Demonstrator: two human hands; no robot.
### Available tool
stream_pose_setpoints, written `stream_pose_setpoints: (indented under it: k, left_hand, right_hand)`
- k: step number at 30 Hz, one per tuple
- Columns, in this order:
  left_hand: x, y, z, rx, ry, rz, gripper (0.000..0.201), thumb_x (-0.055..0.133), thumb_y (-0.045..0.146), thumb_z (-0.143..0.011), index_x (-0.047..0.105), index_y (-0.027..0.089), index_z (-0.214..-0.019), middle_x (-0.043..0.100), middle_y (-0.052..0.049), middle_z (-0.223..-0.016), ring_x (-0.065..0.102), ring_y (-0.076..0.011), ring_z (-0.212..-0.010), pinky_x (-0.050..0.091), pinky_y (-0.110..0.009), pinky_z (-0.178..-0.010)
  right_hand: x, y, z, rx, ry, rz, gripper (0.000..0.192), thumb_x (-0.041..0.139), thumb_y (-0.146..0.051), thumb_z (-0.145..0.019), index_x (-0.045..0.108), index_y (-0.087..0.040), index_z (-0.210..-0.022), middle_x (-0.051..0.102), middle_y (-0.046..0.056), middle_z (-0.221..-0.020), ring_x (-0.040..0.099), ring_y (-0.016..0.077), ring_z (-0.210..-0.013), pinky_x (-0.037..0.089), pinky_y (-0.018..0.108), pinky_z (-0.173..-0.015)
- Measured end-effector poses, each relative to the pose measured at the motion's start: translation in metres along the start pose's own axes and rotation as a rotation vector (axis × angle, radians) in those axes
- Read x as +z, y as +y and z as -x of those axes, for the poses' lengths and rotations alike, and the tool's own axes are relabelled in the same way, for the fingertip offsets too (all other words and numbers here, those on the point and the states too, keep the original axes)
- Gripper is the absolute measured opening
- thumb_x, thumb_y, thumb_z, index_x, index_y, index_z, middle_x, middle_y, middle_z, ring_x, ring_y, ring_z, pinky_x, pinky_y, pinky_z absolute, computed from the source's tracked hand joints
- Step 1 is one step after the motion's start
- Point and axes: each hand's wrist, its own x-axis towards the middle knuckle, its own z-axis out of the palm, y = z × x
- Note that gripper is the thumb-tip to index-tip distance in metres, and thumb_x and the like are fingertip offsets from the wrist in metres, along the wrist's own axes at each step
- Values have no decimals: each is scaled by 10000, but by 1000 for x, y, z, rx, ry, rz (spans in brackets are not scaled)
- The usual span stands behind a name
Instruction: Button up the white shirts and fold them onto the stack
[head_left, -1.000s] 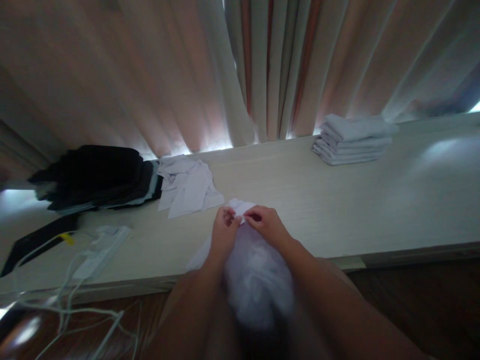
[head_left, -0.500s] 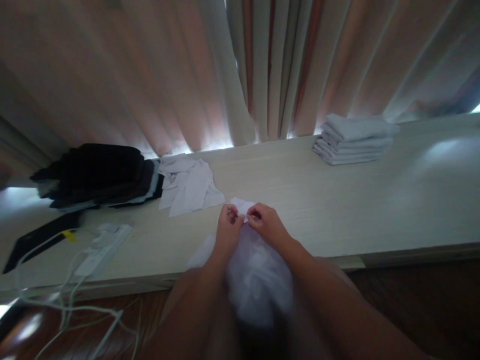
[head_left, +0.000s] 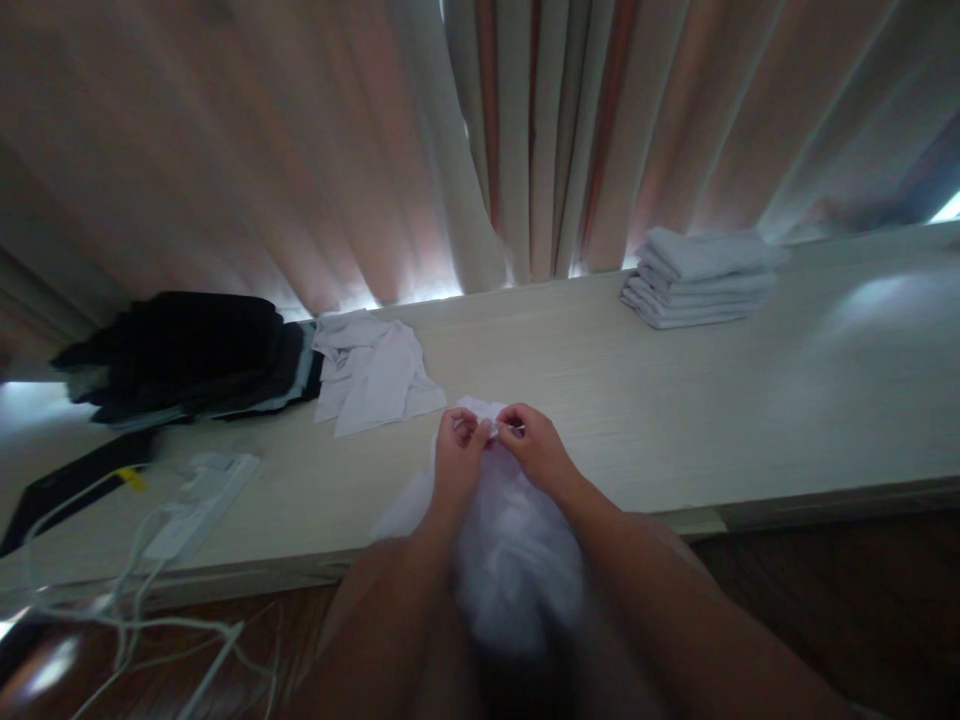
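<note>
A thin white garment hangs from my fingers over the front edge of the ledge and down between my legs. My left hand pinches its upper edge between thumb and fingertips. Close beside it, my right hand is closed on the same edge, the two thumbs almost meeting. A small bit of the cloth stands up beyond the fingertips. Whether a button or seam lies between the fingers is too small to tell. Just past my left hand lies a loosely spread white garment.
A neat stack of folded white cloth stands back right on the pale ledge. At left are a pile of dark clothes, a flat black object and a white power strip with tangled cables. Curtains hang behind.
Both hands keep their pinch on the white garment's edge, with only slight finger movement. The whole view has shifted a little.
</note>
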Motion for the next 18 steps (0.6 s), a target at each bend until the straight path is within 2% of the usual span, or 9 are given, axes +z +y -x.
stream_pose_setpoints:
  k: [9,15,17,18]
  left_hand:
    - [-3,9,2,55,-8,-27,331,761,192,-669,516,208,-890,589,48,-723,580,-107,-650,486,-218,-634]
    - [-3,8,-3,59,-8,-24,267,730,210,-685,539,201,-871,613,19,-786,601,-122,-696,497,-234,-653]
    - [-6,7,-5,43,-52,-20,272,720,242,-714,533,204,-909,623,17,-786,608,-127,-691,501,-241,-653]
    - [-7,8,-5,34,-86,-21,282,715,263,-731,529,207,-935,624,19,-772,607,-127,-677,500,-243,-645]
  right_hand:
    - [-8,-2,-3,104,-80,-344,176,698,-337,-752,663,-166,-772,672,19,-739,599,150,-691,469,266,-670]
    - [-10,-2,0,198,-160,-506,268,812,-320,-635,620,-170,-747,635,-12,-717,569,125,-667,439,241,-645]
    - [-12,-2,-1,205,-152,-555,299,812,-320,-641,612,-180,-814,602,-35,-694,538,112,-629,420,234,-611]
    - [-13,-2,-1,211,-149,-582,324,793,-333,-675,615,-190,-905,582,-50,-681,518,108,-606,407,231,-590]
